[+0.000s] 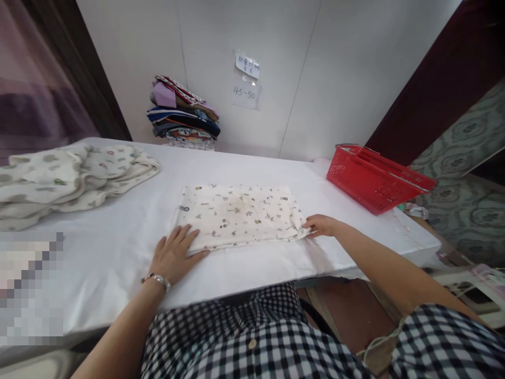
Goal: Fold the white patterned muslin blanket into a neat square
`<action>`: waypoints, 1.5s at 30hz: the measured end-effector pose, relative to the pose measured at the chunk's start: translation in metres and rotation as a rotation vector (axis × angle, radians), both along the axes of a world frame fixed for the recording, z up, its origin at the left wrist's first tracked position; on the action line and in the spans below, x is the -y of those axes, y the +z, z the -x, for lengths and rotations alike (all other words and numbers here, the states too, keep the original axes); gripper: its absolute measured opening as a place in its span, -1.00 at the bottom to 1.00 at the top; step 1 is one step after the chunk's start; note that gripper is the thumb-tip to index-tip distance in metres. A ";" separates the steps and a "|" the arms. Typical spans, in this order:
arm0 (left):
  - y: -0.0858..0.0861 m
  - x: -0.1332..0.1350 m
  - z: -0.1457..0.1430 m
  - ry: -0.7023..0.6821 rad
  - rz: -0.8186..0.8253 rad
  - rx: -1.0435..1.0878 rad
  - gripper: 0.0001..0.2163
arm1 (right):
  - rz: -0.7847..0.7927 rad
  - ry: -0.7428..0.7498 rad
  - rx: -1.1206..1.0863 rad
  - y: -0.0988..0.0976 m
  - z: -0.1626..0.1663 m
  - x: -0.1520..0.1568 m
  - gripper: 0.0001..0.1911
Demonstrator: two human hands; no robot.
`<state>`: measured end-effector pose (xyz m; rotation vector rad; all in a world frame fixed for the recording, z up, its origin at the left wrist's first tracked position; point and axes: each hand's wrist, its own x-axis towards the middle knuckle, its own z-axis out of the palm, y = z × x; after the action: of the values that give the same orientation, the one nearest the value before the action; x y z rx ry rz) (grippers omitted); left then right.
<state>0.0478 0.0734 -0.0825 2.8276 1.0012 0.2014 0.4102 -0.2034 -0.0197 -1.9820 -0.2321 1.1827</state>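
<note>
A white cloth (240,213) with small printed figures lies in a flat rectangle on the white-covered table. My left hand (177,255) rests with fingers spread at the cloth's near left corner, its fingertips touching the edge. At the near right corner, my right hand (321,225) pinches the cloth's edge between thumb and fingers. The fabric looks slightly bunched there. A faint brownish patch shows near the cloth's upper middle.
A rumpled spotted cream blanket (79,179) lies on the table's left. Folded fabrics (185,113) are stacked against the wall. A red plastic basket (374,179) stands at the right end of the table (252,271). Paper notes (246,95) are taped to the wall.
</note>
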 end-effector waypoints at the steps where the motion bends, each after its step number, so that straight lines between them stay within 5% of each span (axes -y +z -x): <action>1: -0.001 0.000 0.000 -0.003 0.001 0.007 -0.33 | -0.015 -0.002 -0.021 0.001 0.002 -0.001 -0.76; 11: -0.002 0.001 0.001 0.002 0.007 0.039 -0.35 | -0.092 -0.095 -0.014 -0.008 0.000 -0.001 -0.93; 17: -0.002 0.002 0.002 0.004 0.008 0.067 -0.36 | -0.056 -0.282 0.230 -0.001 -0.026 0.047 -0.83; 22: -0.001 0.002 0.003 -0.002 -0.017 0.039 -0.36 | -0.011 -0.299 0.214 -0.005 -0.029 0.079 -0.88; 33: -0.001 0.000 0.011 -0.024 -0.080 0.122 -0.51 | 0.010 -0.071 0.129 -0.015 0.007 0.029 -0.70; 40: 0.000 -0.016 0.022 -0.159 -0.020 0.252 -0.57 | -0.026 -0.078 0.137 -0.007 0.008 0.015 -0.74; 45: 0.008 -0.014 0.027 0.119 0.053 0.190 -0.57 | -0.044 -0.049 0.082 -0.002 0.013 0.014 -0.79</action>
<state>0.0209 0.0877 -0.0741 2.6437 1.1135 0.4400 0.3968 -0.2174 -0.0215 -1.9891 -0.2475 1.0579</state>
